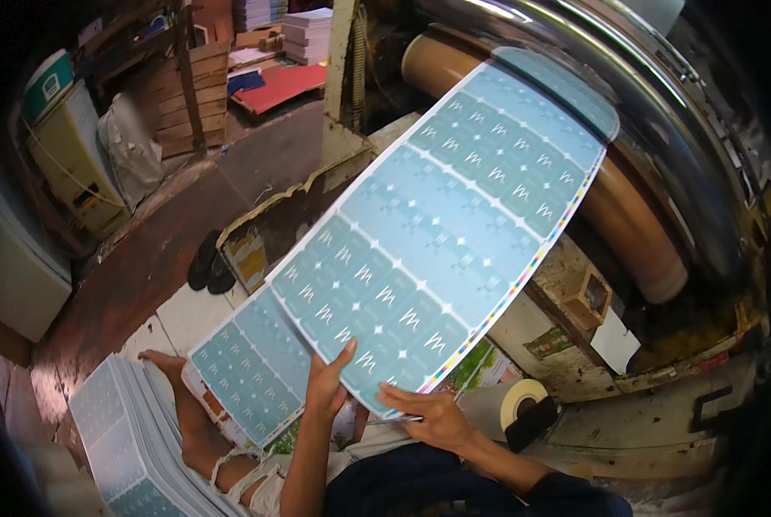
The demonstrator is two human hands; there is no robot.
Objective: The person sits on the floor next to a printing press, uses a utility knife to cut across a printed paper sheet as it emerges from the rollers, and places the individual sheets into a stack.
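A long printed sheet (437, 224), teal and pale blue with white marks and a colour strip along its right edge, slopes from a big shiny metal roller (566, 43) down toward me. My left hand (327, 383) pinches its near edge, thumb on top and fingers beneath. At the near right corner my right hand (437, 420) is closed on the same edge, fingers over the top. A thin dark strip shows by the right fingers; I cannot tell what it is. Below and left of the sheet lies another matching sheet (252, 366), partly covered by it.
A tall stack of printed sheets (131, 431) stands at lower left, beside my bare leg. A brown roller (635, 224) sits under the metal one. At right are a wrapped roll (502, 407) and a small wooden box (588, 295). Dark shoes (211, 263) lie on the left.
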